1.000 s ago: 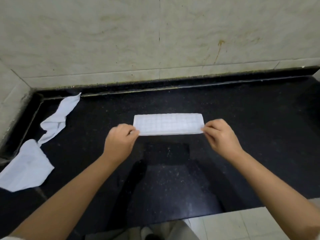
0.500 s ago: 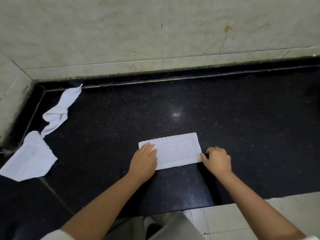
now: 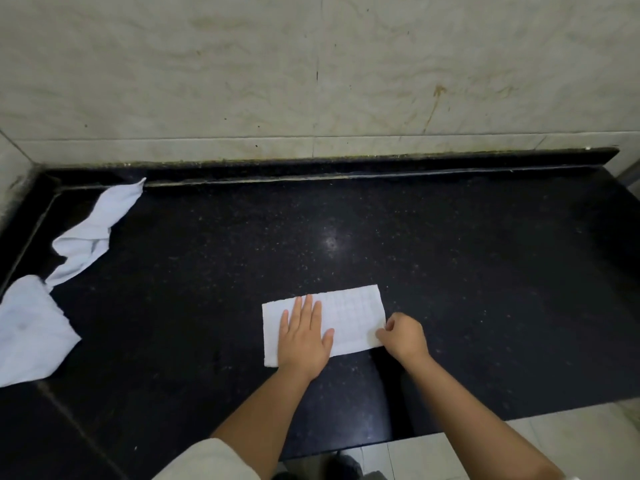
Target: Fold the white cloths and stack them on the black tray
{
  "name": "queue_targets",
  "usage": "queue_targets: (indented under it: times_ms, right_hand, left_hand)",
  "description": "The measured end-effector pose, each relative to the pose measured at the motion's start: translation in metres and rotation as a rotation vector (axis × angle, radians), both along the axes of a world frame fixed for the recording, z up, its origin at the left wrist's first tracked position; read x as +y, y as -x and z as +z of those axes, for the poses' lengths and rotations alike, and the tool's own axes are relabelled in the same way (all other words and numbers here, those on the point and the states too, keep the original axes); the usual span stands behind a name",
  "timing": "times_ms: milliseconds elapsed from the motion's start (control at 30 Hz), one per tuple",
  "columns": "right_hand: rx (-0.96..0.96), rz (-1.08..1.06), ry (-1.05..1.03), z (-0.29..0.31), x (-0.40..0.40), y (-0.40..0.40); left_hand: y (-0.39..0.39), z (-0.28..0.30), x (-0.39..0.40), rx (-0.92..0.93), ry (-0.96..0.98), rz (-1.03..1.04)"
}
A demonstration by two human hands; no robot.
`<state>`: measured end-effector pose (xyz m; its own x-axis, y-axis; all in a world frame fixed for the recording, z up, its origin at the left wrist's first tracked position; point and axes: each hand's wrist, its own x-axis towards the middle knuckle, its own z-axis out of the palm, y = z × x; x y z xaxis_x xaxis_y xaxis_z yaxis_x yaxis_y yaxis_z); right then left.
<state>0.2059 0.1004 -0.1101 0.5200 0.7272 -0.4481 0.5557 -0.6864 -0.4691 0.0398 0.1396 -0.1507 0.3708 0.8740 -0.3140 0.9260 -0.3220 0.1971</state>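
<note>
A white waffle-textured cloth (image 3: 353,317), folded into a long rectangle, lies flat on the black stone counter (image 3: 450,271) near its front edge. My left hand (image 3: 304,337) presses flat on the cloth's left half with straight, spread fingers. My right hand (image 3: 403,336) pinches the cloth's near right corner with curled fingers. Two more white cloths lie at the far left: a crumpled one (image 3: 93,233) near the back corner and a loosely spread one (image 3: 31,334) at the left edge. No black tray is in view.
A pale tiled wall (image 3: 311,81) rises behind the counter, and a raised black lip runs along the back and left side. The counter's front edge drops to a light tiled floor (image 3: 571,441) at the lower right.
The cloth went from being held up by both hands to lying flat near the front edge. My left hand has opened and spread flat on it; my right hand stays at the right corner.
</note>
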Motion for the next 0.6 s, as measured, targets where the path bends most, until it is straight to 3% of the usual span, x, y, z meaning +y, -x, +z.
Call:
queue_targets:
  times_ms: [133,267,333,467,600]
  right_hand:
    - [0.084,-0.013,-0.263,0.028,0.009,0.016]
    - [0.157,0.116,-0.484,0.051,0.02,0.065]
    - [0.151,0.259,-0.476,0.045,0.024,0.096]
    - [0.052,0.566,-0.265,0.001,0.02,0.14]
    - [-0.065,0.653,-0.286,-0.027,0.011,0.149]
  left_hand:
    - [0.009,0.008,0.003,-0.09,0.009,-0.009]
    - [0.052,0.02,0.007,-0.296,-0.129,0.113]
    - [0.08,0.026,0.009,-0.294,-0.155,0.201]
    - [0.136,0.026,0.001,-0.236,-0.167,0.346]
    - [0.171,0.018,-0.017,-0.237,-0.139,0.384]
